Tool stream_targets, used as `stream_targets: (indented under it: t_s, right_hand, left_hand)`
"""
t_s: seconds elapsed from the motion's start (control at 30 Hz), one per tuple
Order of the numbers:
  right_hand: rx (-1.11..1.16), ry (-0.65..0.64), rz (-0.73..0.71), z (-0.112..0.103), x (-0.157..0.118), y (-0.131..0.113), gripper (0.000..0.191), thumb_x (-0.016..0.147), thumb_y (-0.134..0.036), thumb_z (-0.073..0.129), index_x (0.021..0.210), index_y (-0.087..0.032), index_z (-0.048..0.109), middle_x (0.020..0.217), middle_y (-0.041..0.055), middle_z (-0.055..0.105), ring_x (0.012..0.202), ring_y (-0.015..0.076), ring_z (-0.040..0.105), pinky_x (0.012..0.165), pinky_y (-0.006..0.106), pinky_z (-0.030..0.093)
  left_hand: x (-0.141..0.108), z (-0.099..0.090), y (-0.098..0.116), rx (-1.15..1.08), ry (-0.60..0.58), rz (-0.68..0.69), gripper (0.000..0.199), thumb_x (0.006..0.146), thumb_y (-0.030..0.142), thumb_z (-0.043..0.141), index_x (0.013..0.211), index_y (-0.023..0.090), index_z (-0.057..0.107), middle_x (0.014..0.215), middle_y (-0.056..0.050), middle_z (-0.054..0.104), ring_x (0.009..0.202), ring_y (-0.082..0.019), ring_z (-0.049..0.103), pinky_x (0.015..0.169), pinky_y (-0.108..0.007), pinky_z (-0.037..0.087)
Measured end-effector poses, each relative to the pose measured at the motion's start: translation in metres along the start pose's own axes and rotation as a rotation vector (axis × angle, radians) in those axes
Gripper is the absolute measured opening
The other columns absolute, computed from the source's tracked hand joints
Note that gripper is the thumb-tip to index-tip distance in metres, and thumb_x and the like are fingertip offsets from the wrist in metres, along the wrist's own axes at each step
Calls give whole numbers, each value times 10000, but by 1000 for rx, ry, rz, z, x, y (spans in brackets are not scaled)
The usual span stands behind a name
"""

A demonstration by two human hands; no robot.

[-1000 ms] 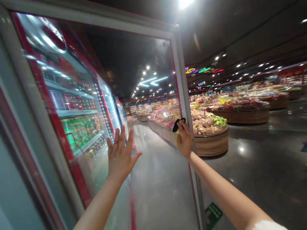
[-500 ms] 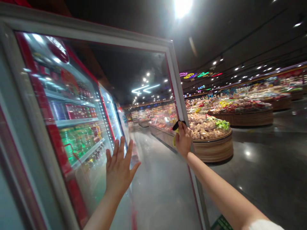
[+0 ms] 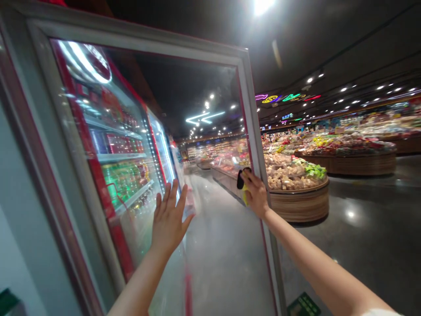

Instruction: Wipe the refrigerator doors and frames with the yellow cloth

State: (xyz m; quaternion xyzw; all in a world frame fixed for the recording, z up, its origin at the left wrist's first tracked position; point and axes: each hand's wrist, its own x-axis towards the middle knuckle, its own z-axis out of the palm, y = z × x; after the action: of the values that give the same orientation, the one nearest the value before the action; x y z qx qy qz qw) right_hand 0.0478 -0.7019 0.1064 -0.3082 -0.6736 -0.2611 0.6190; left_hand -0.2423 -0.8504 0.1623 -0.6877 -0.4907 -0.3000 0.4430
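A: Where's the pad?
B: Right there in your right hand, your fingers curled onto it, at the glass, just beside the frame's tall far side.
A: Its long axis?
B: Roughly upright, along that side.
A: And your left hand?
B: Well apart, left of the pad, fingers spread, holding nothing! Palm touching glass? Can't tell.

Head view, near glass door

Worn camera is facing forward and a little down, looking from close up to the door. Left hand and right hand are showing around mid-view. Door is filling left and middle; produce stand is sitting farther off, right.
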Motion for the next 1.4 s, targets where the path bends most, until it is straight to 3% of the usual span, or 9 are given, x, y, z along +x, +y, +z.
stream_targets:
  t_s: [0.17,0.3,0.4,0.57,0.7,0.9,1.03,1.17,1.4]
  right_hand:
    - [50,125,109,30,45,-44,683,859,-76,450,1531,-200,441,1458,150,549,1375,299,486,1128,497,439]
    - [75,-88,-216,33,1,-100,567,926,-98,473,1461,-277,532,1449,64,596,1410,264,468,1155,452,413]
    - [87,-164,-385,22,-32,-98,532,940,-59,462,1377,-329,601,1379,-4,660,1360,215,526,1128,398,430]
    - [94,22,-12,25,20,-85,632,870,-43,463,1460,-259,537,1450,82,597,1371,291,497,1127,490,419]
    - [109,13,-1,48,56,-135,624,908,-74,452,1498,-273,502,1531,64,528,1457,286,401,1185,492,342]
    - [164,-191,-480,40,-19,-156,506,966,-71,469,1384,-318,609,1437,-39,629,1396,185,485,1142,353,374]
    - [151,-172,-338,37,-14,-136,539,934,-68,482,1395,-319,603,1418,-3,643,1364,223,521,1112,401,406]
    - [127,-10,-65,59,24,-178,558,930,-97,486,1451,-285,557,1491,44,578,1407,291,471,1127,483,376]
    - [207,-159,-496,62,-23,-218,527,977,-74,463,1427,-328,566,1461,-48,608,1412,174,475,1156,360,347]
  left_hand:
    - [-13,-3,3,30,-44,-62,977,897,298,671,1634,278,30,1706,-142,110,1564,-361,128,1234,-637,224]
    - [-25,-4,7,34,-83,-97,991,871,294,706,1635,267,74,1700,-148,143,1564,-353,130,1238,-624,223]
    - [-38,-10,1,57,-119,-106,998,845,279,739,1632,254,126,1694,-151,175,1565,-346,131,1242,-618,213]
    - [-59,-21,-14,89,-171,-137,935,830,304,759,1609,244,245,1685,-152,220,1568,-342,124,1250,-616,184]
    - [-66,-19,-13,87,-160,-196,979,842,316,741,1624,190,165,1679,-184,222,1570,-338,118,1249,-615,184]
    - [-84,-22,-19,97,-154,-230,1048,851,296,717,1630,150,31,1682,-215,184,1569,-337,91,1242,-597,222]
    - [-106,-32,-37,139,-181,-236,1037,844,291,723,1632,191,55,1683,-202,182,1565,-339,125,1238,-596,229]
    - [-121,-38,-44,188,-191,-261,983,858,284,705,1628,181,103,1675,-197,220,1559,-348,152,1227,-604,254]
    - [-142,-47,-42,191,-240,-270,948,854,197,681,1625,179,130,1665,-189,248,1553,-304,197,1239,-549,275]
